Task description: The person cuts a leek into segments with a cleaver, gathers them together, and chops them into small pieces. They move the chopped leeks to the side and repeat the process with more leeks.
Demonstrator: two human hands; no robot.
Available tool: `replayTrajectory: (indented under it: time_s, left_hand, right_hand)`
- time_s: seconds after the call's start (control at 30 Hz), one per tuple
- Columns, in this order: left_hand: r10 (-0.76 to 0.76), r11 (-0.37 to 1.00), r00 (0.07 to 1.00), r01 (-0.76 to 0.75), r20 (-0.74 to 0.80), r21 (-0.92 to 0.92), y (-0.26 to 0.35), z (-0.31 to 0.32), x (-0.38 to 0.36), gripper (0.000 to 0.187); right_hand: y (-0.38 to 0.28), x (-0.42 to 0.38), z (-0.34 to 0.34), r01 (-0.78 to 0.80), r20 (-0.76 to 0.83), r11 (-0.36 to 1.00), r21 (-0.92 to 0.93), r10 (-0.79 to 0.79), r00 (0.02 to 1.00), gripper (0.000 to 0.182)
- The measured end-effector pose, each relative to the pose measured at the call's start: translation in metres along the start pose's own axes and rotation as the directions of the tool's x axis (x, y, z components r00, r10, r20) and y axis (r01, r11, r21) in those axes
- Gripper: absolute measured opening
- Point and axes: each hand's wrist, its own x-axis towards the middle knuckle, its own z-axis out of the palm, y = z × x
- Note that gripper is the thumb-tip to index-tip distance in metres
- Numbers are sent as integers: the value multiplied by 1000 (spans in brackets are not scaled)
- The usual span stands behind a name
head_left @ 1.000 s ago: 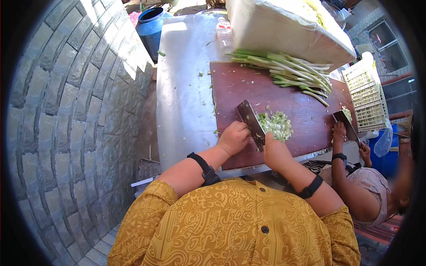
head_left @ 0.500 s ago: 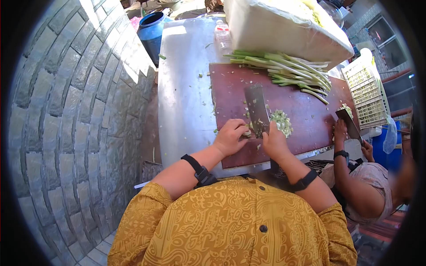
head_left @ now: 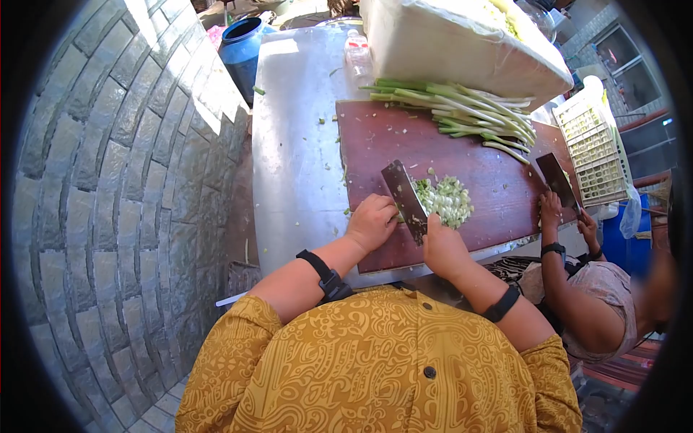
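Observation:
My right hand is closed round the handle of a broad cleaver, whose blade stands on the dark red board. Left of the blade, my left hand has its fingers curled over a small bit of green onion, mostly hidden beneath them. Chopped green onion lies heaped just right of the cleaver. Whole green onions rest in a bundle across the far side of the board.
A large white box and a plastic bottle stand at the back of the metal table. At the right, a co-worker's hands work with another cleaver near a white crate. A blue barrel stands back left.
My cleaver has tilted and shifted left and nearer to me, showing more of the chopped heap. The co-worker's cleaver has moved up and left, and their hands have shifted slightly.

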Motion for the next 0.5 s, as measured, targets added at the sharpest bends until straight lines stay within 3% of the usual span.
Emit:
replayTrajectory:
  time_s: [0.23,0.4,0.5]
  left_hand:
    - [22,1000,1000,-22,-13,-10,0,3,0,8]
    - [45,999,998,-45,37,-6,-2,-1,0,13]
    - [77,995,996,-75,37,-61,1,-1,-3,14]
  right_hand:
    - [-12,21,-2,-16,66,998,-53,19,998,27]
    - [-15,41,12,-54,-26,998,-24,53,998,27]
    - [5,43,26,-140,-132,985,103,153,979,29]
